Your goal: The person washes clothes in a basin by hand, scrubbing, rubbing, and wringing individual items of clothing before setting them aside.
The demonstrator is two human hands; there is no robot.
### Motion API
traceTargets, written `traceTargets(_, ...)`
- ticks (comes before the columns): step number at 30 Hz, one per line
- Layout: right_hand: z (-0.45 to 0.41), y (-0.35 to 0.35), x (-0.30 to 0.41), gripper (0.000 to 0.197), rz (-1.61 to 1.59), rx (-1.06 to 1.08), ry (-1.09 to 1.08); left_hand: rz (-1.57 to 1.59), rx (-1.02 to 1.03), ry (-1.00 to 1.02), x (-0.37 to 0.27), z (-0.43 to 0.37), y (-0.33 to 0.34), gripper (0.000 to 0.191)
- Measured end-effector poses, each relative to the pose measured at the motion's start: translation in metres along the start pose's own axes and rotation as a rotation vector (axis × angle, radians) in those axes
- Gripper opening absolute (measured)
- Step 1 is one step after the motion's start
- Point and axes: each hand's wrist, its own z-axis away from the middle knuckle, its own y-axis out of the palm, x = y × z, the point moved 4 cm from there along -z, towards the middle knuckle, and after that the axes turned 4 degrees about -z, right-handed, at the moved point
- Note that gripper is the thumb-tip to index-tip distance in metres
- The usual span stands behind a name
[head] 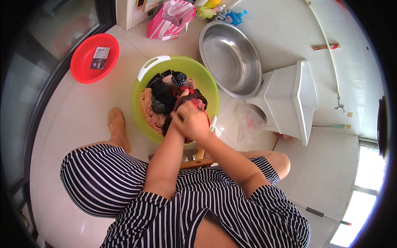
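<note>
A green plastic basin (203, 77) with white handles stands on the floor before me, holding a pile of dark, striped and pinkish clothes (152, 108). Over its near right part my forearms cross. My right hand (193, 121) is closed round a red and black cloth (190, 98). My left hand (185, 93) lies beyond and partly under it, at the same cloth; only some of its fingers show, so its grip is hard to tell. Which hand is which is judged from the crossing arms and is not certain. Part of the red cloth hangs near the basin's right rim.
A red basin (83, 66) with a printed packet (100, 58) stands at the left. Beyond are a pink striped bag (156, 29), a large steel basin (214, 59) and bottles (234, 18). A white sink-like unit (279, 96) and a clear plastic bag (249, 124) are at the right.
</note>
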Motion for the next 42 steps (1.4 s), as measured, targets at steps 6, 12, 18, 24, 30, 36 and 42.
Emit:
traceTargets(6,-0.042,-0.023,-0.148,0.039,0.151,-0.042,0.575,-0.217,-0.309,-0.031,0.004,0.000,0.059,0.041)
traceTargets(12,-0.018,-0.001,-0.094,0.050,-0.153,0.073,0.477,-0.220,-0.395,-0.002,-0.017,0.005,0.037,0.043)
traceTargets(18,0.039,-0.020,0.007,0.029,-0.001,0.105,0.078,-0.129,-0.066,-0.240,-0.033,0.009,0.041,0.031)
traceTargets(24,-0.024,0.015,-0.017,0.026,-0.059,-0.143,-0.133,0.030,0.047,0.138,-0.038,-0.035,-0.072,0.025)
traceTargets(30,-0.040,0.013,-0.077,0.037,-0.002,-0.033,0.429,-0.059,-0.216,0.042,-0.020,-0.024,-0.038,0.029)
traceTargets(36,0.006,-0.010,-0.019,0.031,0.043,-0.074,0.043,-0.071,0.068,-0.003,-0.008,0.012,0.052,0.026)
traceTargets(42,-0.062,-0.052,-0.122,0.051,0.190,0.530,0.568,-0.051,-0.190,0.027,-0.023,0.013,0.058,0.033)
